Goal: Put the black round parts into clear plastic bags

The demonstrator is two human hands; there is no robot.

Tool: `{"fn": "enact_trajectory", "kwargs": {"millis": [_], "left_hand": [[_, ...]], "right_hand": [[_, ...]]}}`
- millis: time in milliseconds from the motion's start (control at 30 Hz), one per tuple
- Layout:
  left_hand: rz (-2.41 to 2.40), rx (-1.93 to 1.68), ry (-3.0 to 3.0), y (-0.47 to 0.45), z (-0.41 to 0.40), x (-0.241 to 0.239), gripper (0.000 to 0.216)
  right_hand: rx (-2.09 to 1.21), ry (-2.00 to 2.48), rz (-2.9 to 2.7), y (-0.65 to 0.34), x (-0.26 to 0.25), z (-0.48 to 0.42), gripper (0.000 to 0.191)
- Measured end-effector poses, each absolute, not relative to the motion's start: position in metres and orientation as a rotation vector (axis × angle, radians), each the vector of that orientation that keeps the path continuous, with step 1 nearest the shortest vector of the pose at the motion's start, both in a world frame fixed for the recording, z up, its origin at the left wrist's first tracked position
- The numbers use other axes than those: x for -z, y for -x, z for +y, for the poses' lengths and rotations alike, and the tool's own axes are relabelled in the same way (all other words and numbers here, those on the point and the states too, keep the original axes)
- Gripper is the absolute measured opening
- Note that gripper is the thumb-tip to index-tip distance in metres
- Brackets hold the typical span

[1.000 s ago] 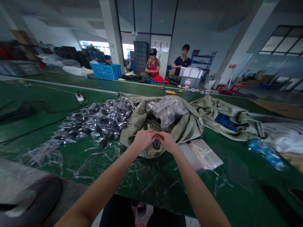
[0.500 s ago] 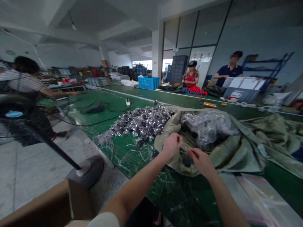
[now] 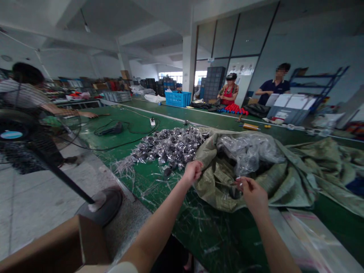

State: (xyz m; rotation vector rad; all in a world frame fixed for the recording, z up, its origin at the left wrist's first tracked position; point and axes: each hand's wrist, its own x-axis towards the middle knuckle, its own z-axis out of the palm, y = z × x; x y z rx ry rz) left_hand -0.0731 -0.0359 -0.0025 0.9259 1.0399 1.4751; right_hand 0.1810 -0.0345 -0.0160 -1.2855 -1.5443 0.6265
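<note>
My left hand (image 3: 192, 171) is closed in a pinch over the green table (image 3: 148, 182), beside the left edge of an olive woven sack (image 3: 218, 182); what it grips is too thin to make out. My right hand (image 3: 251, 193) is closed on a small clear bag (image 3: 236, 191) with a dark part inside, held just in front of the sack. The sack lies open with crumpled clear plastic (image 3: 247, 151) and dark parts in it. A heap of small bagged black parts (image 3: 167, 148) lies on the table to the left of my left hand.
Clear plastic strips litter the table's near edge. Flat clear bags (image 3: 309, 235) lie at right. A standing fan (image 3: 17, 140) and a cardboard box (image 3: 57, 246) stand at left. One person works at far left, two more at a back table (image 3: 256, 121). A cable and power strip (image 3: 152, 122) lie beyond.
My hands, joined a second ago, have drawn apart: the left went left and out, the right stayed with the small bag. My head turned left, bringing in the fan and box.
</note>
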Motion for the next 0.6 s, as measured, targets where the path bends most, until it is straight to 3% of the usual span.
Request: {"fn": "enact_trajectory", "kwargs": {"millis": [167, 333, 600], "left_hand": [[1.028, -1.219, -1.197, 0.041, -0.056, 0.013, 0.028], [1.128, -1.206, -1.479, 0.023, -0.057, 0.018, 0.047], [1.181, -1.302, -1.574, 0.006, -0.052, 0.030, 0.026]], "right_hand": [[-0.486, 1.324, -1.616, -0.180, 0.000, -0.046, 0.030], [-0.431, 1.305, -1.647, -0.180, -0.012, -0.050, 0.026], [-0.460, 1.262, -1.621, -0.183, -0.013, -0.056, 0.021]]}}
